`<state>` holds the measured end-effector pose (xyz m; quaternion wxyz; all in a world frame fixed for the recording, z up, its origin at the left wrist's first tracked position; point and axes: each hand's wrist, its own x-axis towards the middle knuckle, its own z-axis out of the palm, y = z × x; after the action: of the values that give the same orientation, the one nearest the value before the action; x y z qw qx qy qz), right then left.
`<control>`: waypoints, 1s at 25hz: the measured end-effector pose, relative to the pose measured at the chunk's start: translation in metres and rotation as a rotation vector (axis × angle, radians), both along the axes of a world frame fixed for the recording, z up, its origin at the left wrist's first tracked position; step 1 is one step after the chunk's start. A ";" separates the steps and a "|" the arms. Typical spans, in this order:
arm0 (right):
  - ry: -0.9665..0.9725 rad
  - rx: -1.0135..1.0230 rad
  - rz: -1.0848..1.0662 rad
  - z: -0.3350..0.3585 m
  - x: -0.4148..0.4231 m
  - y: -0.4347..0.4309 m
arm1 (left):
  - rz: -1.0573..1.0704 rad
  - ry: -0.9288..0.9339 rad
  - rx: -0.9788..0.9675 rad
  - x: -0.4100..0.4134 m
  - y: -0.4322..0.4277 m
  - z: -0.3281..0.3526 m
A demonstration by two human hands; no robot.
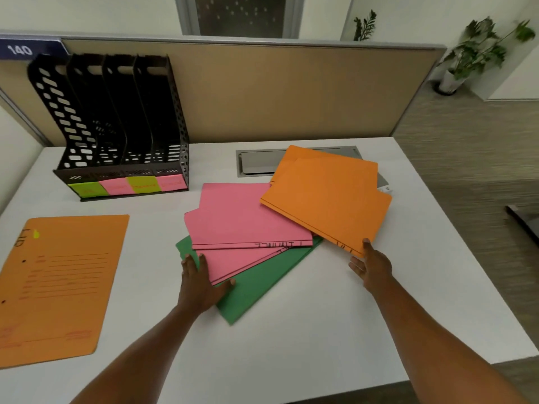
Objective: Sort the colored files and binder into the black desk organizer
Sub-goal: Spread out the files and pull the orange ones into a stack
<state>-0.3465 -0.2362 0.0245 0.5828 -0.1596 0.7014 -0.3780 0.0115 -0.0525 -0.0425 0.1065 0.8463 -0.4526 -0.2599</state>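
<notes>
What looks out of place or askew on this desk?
The files are askew: pink files lie fanned over a green file, and orange files slant across the metal hatch. A lone orange file lies apart at the left. None stands in the organizer yet. Nothing looks damaged.

Black desk organizer: upright, perforated walls, four slots. Its front base carries green, pink, yellow and pink labels.
Orange printed folder: lies flat in front of the organizer, toward its left end.
Pink files: fanned stack, front-right of the organizer, lying on a flat green file.
Orange files: farther right of the organizer, overlapping the pink stack's right edge. Their near corner is pinched by the right hand.
</notes>
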 end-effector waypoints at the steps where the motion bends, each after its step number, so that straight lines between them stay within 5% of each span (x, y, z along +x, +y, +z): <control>1: 0.001 -0.010 0.005 0.001 -0.001 -0.008 | -0.005 -0.003 0.002 -0.005 0.000 0.000; 10: -0.120 -0.097 0.113 0.027 0.022 -0.009 | 0.003 0.041 -0.034 -0.041 -0.007 0.013; 13: -0.146 -0.206 0.224 0.057 0.041 0.006 | -0.006 -0.102 -0.172 -0.043 -0.026 0.041; 18: -0.143 -0.351 0.332 0.145 0.069 0.022 | -0.323 -0.271 -0.492 -0.039 -0.082 0.123; 21: -0.219 -0.423 0.371 0.200 0.084 0.029 | -0.427 -0.175 -0.716 -0.039 -0.092 0.163; 25: -0.236 -0.501 0.445 0.231 0.103 0.027 | -0.148 0.163 -0.933 -0.030 -0.080 0.196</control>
<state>-0.2434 -0.2093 0.2554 0.6708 -0.4016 0.4628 -0.4178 -0.0185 -0.1323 0.1532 0.4914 0.6504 -0.5703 -0.1012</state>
